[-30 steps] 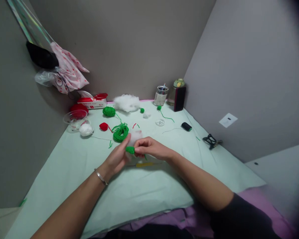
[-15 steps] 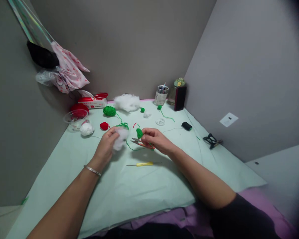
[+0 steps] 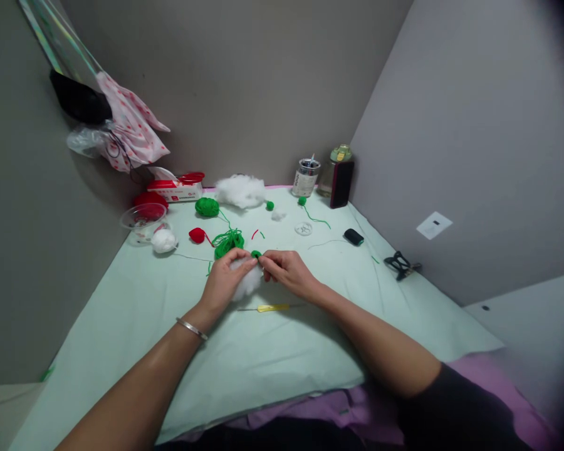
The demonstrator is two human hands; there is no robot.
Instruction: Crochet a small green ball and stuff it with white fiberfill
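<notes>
My left hand (image 3: 224,280) is closed, with a tuft of white fibre stuffing (image 3: 247,285) under its fingers. Between its thumb and fingertips shows a small green crochet piece (image 3: 255,254), with a dark opening towards me. My right hand (image 3: 289,270) pinches the piece's right edge, its fingertips meeting those of the left. Whether a bit of stuffing is in that pinch I cannot tell. Just beyond the left hand lies a loose heap of green yarn (image 3: 229,241). On the cloth nearer me rests a crochet hook with a yellow handle (image 3: 272,307).
Along the back stand a tissue box (image 3: 176,190), a pile of stuffing (image 3: 240,190), a pen cup (image 3: 305,178), a bottle (image 3: 328,178) and a phone (image 3: 342,184). Yarn balls in green (image 3: 207,207), red (image 3: 197,235) and white (image 3: 164,240) lie left. A black clip (image 3: 401,265) is right.
My hands have come together, the left moving right with the stuffing up to the green crochet piece. The orange-handled scissors seen by my right hand no longer show. The green yarn heap is more visible.
</notes>
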